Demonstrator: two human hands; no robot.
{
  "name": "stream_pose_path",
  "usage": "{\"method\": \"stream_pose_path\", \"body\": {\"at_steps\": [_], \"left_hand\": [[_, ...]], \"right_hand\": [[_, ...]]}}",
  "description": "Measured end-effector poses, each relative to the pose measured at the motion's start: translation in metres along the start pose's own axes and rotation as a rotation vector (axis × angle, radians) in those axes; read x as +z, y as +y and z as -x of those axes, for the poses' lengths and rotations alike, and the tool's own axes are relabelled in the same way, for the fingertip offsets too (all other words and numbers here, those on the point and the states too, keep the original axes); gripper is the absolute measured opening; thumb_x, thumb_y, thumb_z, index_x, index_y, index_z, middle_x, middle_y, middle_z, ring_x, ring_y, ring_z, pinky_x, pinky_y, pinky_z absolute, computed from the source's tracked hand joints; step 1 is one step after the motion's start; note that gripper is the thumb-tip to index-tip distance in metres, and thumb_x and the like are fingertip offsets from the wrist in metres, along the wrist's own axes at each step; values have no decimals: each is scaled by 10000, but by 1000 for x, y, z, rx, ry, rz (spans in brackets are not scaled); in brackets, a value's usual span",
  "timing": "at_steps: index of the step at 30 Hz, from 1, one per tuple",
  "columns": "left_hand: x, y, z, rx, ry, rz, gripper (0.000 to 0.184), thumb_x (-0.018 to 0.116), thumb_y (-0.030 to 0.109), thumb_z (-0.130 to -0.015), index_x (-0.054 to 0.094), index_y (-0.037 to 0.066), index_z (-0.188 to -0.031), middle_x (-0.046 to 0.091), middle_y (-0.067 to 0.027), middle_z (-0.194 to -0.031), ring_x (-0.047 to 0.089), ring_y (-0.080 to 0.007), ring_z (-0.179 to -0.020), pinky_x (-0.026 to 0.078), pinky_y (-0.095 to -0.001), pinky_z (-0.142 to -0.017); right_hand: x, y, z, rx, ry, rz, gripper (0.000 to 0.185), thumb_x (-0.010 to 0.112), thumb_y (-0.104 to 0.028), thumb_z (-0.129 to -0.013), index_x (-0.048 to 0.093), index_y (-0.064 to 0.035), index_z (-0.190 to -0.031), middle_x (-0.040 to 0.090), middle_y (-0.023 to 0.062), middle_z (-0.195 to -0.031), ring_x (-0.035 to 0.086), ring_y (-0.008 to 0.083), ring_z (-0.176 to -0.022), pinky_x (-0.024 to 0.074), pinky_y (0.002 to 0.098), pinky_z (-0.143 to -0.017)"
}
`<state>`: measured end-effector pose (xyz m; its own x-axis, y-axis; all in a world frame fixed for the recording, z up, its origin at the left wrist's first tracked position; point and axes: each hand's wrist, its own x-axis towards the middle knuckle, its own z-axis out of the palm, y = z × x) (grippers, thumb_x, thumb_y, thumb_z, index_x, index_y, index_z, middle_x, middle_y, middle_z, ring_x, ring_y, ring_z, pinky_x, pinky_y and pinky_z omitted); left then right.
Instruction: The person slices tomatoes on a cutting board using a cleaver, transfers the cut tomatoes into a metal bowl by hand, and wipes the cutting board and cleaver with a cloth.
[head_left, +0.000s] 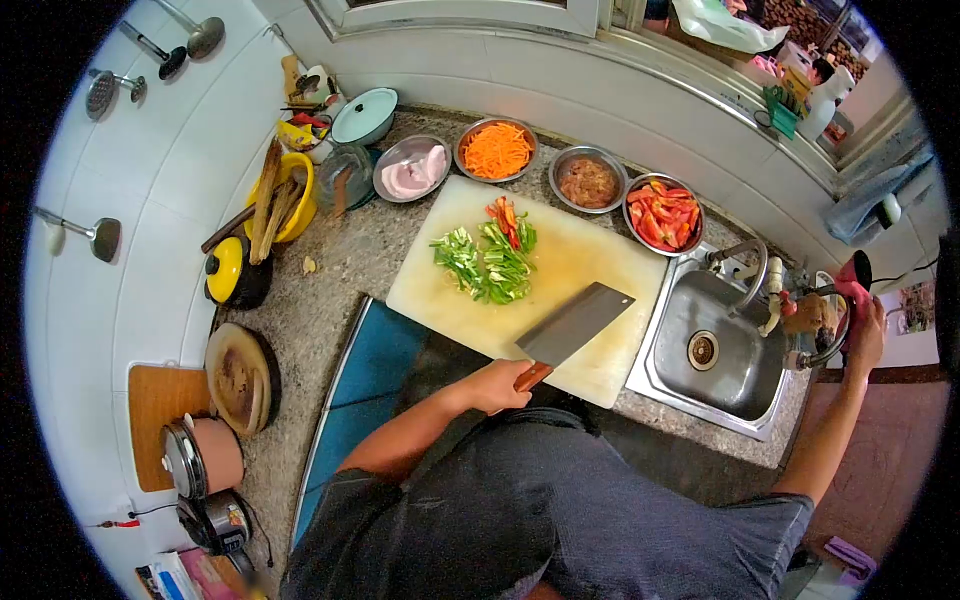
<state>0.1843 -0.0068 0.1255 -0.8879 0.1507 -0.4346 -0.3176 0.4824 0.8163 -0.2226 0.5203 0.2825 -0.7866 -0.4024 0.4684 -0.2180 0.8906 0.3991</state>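
My left hand [500,387] is wrapped round the wooden handle of a cleaver [580,322], whose wide blade lies over the white cutting board [620,345]. Sliced green peppers [490,265] and a few red pepper strips [505,222] are heaped on the board, beyond the blade. Far to the right, beyond the sink, my right hand [866,335] is closed round a pink object [852,290] with a dark round end. Its exact kind is unclear.
Along the wall stand bowls of pale meat [415,178], shredded carrots [497,150], minced meat [588,183] and cut red peppers [664,214]. The steel sink [680,365] with its tap [755,265] is at right. Left are a yellow basin [305,215] and a yellow-lidded pot [232,270].
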Motion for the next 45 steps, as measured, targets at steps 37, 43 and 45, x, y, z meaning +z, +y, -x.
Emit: {"method": "stream_pose_path", "body": {"at_steps": [37,43,45], "left_hand": [[23,-120,14,-187,365,-65,350,626,415,-871,647,66,-882,675,-144,-759,666,-296,-673,522,-414,-628],[28,-164,25,-355,482,116,352,630,385,-871,632,33,-874,665,-134,-783,643,-330,-719,503,-436,-684],[25,-173,26,-399,526,209,355,626,382,-882,620,26,-888,663,-122,-754,657,-278,-665,513,-403,-649]], "right_hand": [[-65,-434,90,-289,-345,-962,416,567,-83,-824,562,-149,-1235,633,162,-810,634,327,-710,514,429,-650],[-30,-495,36,-534,-224,-815,410,544,-98,-833,576,-197,-1230,599,139,-803,615,335,-706,498,453,-622],[-20,-516,22,-544,-186,-815,404,547,-96,-830,586,-202,-1217,594,134,-790,612,330,-702,495,453,-611]]}}
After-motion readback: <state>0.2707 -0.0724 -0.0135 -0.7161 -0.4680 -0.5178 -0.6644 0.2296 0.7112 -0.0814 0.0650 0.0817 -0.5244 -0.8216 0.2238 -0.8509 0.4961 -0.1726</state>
